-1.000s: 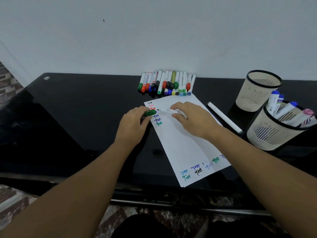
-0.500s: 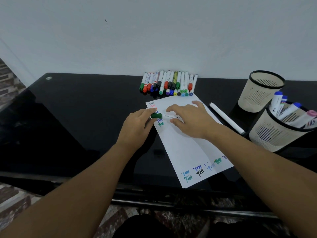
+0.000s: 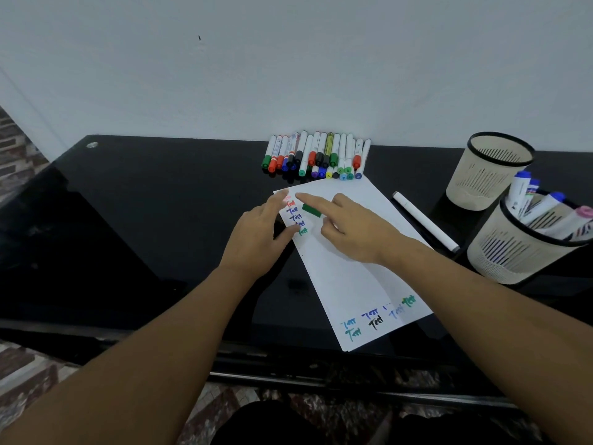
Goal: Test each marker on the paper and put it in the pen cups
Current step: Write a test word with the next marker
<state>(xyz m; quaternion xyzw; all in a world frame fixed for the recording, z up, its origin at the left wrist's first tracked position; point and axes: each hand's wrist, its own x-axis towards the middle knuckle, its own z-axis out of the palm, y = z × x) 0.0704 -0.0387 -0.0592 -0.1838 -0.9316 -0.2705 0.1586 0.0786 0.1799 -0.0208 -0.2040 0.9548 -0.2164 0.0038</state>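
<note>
A white paper (image 3: 348,271) with small coloured test marks lies on the black glass table (image 3: 144,220). My right hand (image 3: 356,231) holds a green-capped marker (image 3: 312,210) over the paper's upper left; the index finger lies straight along it and the hand hides the barrel. My left hand (image 3: 256,234) rests with straight fingers at the paper's left edge, just beside the green cap, holding nothing. A row of several capped markers (image 3: 317,155) lies at the back against the wall.
Two cream mesh pen cups stand at the right: the far cup (image 3: 491,175) looks empty, the near cup (image 3: 513,252) holds several markers. A white marker (image 3: 423,221) lies loose between paper and cups. The table's front edge runs below the paper.
The green cap, held apart in my left hand a second ago, is on the marker. My left hand has let go and opened; my right hand keeps the marker.
</note>
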